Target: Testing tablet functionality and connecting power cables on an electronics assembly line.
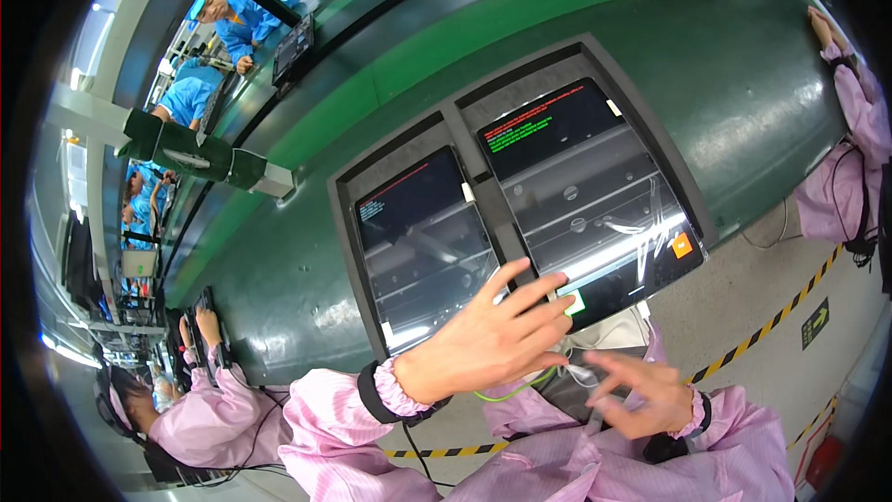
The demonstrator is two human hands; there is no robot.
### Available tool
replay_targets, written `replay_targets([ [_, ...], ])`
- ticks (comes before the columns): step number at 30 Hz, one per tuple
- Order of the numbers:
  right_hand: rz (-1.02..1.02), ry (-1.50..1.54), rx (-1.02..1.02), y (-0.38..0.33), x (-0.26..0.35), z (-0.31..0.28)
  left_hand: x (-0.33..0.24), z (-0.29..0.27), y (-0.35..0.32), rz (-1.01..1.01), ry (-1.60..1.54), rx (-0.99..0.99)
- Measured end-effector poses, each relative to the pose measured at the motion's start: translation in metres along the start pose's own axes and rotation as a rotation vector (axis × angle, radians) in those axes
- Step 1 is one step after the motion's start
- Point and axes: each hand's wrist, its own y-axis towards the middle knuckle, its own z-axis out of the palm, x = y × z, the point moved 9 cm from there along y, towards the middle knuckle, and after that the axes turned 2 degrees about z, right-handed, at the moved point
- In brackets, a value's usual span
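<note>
A dark grey two-bay tray (348, 251) holds two tablets with dark, glossy screens. The left tablet (423, 242) shows small lines of text. On the right tablet (595, 200) there are red and green text, an orange square and a green square. My left hand (506, 330) is spread over the lower left corner of the right tablet, its fingertips beside the green square; contact with the glass cannot be made out. Below that tablet's near edge is my right hand (641, 395), slightly blurred, with fingers stretched apart next to a white cable (581, 372).
The tray rests on a green workbench (297, 288). A padded post (186, 151) stands at the left. Pink-sleeved co-workers sit at the left (218, 418) and right (859, 121); people in blue work across the line. Yellow-black tape (762, 316) marks the floor.
</note>
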Motion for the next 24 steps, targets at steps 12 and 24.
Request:
replay_targets([
  [12, 0.38, -0.122, -0.669, -0.036, -0.063, -0.079, 0.055, -0.019, 0.006, -0.188, 0.015, -0.066],
  [24, 0.392, -0.076, -0.374, -0.005, -0.063, -0.056, 0.059, -0.032, 0.003, -0.23, 0.083, -0.056],
])
